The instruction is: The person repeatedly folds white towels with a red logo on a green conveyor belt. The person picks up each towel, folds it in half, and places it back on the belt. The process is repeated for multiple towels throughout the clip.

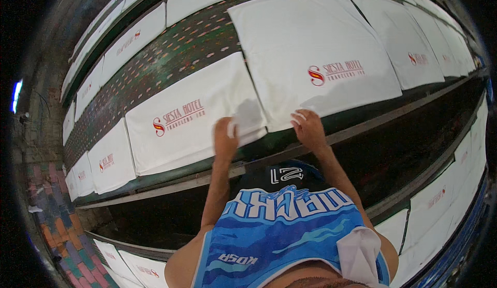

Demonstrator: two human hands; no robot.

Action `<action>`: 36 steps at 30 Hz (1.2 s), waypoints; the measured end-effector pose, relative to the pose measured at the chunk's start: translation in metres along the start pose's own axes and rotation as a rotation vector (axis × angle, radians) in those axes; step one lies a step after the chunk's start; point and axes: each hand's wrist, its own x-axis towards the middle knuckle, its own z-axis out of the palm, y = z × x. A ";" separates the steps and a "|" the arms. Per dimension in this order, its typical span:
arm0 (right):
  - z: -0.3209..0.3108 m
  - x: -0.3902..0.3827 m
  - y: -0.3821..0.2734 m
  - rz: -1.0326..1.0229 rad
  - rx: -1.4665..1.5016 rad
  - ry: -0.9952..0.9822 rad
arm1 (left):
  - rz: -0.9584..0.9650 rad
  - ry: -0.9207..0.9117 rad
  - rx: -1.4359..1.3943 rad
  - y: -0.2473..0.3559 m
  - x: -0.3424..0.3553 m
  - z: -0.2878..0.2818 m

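A large white printed cloth lies flat in front of me, with a red emblem near its front edge. To its left lies a half-covering white printed cloth. Over the right front part of that left cloth is my left hand, its fingers loosely bent, apart and slightly blurred. My right hand is at the front edge of the large cloth, fingers curved and apart, with white on the fingertips. Neither hand shows cloth gripped in it. Both cast shadows on the fabric.
The long dark green table has rows of pale spots. More white printed cloths run along it to both sides. A grey rail borders its near edge. Other cloth-covered tables stand beyond and behind me. Coloured paving shows at left.
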 end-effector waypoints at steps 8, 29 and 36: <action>-0.067 -0.049 0.113 -0.081 -0.132 -0.008 | 0.127 -0.598 0.018 0.160 0.035 0.090; -0.180 0.015 0.167 -0.018 0.031 0.273 | 0.260 -0.321 -0.531 0.295 0.090 0.189; -0.237 0.032 0.238 0.111 -0.127 0.484 | 0.225 -0.320 -0.492 0.335 0.094 0.185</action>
